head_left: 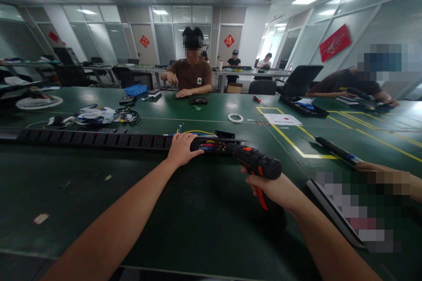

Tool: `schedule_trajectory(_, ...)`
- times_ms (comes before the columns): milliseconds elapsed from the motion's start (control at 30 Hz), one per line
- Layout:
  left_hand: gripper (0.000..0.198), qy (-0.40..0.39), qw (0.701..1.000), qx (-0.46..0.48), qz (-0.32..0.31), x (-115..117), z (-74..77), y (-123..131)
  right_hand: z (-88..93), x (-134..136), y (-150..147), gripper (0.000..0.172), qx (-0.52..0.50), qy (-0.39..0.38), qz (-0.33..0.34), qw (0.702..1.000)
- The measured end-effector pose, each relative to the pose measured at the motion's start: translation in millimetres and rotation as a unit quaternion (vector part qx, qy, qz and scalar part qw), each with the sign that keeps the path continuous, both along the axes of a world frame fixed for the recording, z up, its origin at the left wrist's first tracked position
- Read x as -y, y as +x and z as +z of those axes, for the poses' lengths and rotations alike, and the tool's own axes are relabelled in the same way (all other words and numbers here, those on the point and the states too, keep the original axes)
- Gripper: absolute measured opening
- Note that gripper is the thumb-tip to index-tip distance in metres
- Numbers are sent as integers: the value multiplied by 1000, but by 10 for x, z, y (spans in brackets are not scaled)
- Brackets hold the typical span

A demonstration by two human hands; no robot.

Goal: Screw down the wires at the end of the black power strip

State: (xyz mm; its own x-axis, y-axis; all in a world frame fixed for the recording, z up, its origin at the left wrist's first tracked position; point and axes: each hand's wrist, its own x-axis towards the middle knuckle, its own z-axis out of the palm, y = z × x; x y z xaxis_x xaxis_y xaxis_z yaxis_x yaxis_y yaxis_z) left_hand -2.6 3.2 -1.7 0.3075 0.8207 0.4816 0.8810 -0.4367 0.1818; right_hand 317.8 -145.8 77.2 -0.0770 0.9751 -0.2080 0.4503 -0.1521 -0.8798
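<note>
Right hand, lower centre-right: closed round the grip of a black electric screwdriver, with its red trigger showing below the fingers. The tool's nose points up-left across the frame.

Left hand, centre: palm down, fingers curled over a long black power strip, pinning it to the green table. The hand sits just beside the strip's right end.

Open end of strip: cover off here, red, blue and yellow wires exposed. It lies between the two hands, just right of the left fingertips and right at the screwdriver's tip; contact cannot be told.

Key relation: the strip's long axis runs left to right across the middle of the frame, its sockets trailing off to the left edge. The screwdriver comes in from the right, nearly in line with that axis and only slightly angled. The left hand is on the strip; the right hand stands off by the tool's length.

Further out:
- white tape roll and a sheet of paper, above centre
- yellow floor-style lines marked on the table, right
- tangle of cables, upper left
- blue bin behind it
- seated person in a brown shirt across the table
- another person's forearm at the right edge, near a black rod
</note>
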Motion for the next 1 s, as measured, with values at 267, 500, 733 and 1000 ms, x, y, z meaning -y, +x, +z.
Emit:
schedule_trajectory(267,62,-5,1000,-4,0,4,5,3,-7,-12,15,20,-18,5,2,1000)
schedule_trajectory(500,62,-5,1000,-4,-1,-5,-2,1,20,-6,9,20,0,7,4,1000)
schedule_trajectory(733,63,-2,1000,-6,2,5,13,1,18,-6,10,18,-2,7,14,1000)
schedule_trajectory(1000,63,-2,1000,0,1,24,27,8,26,12,-4,26,-4,0,-10,1000)
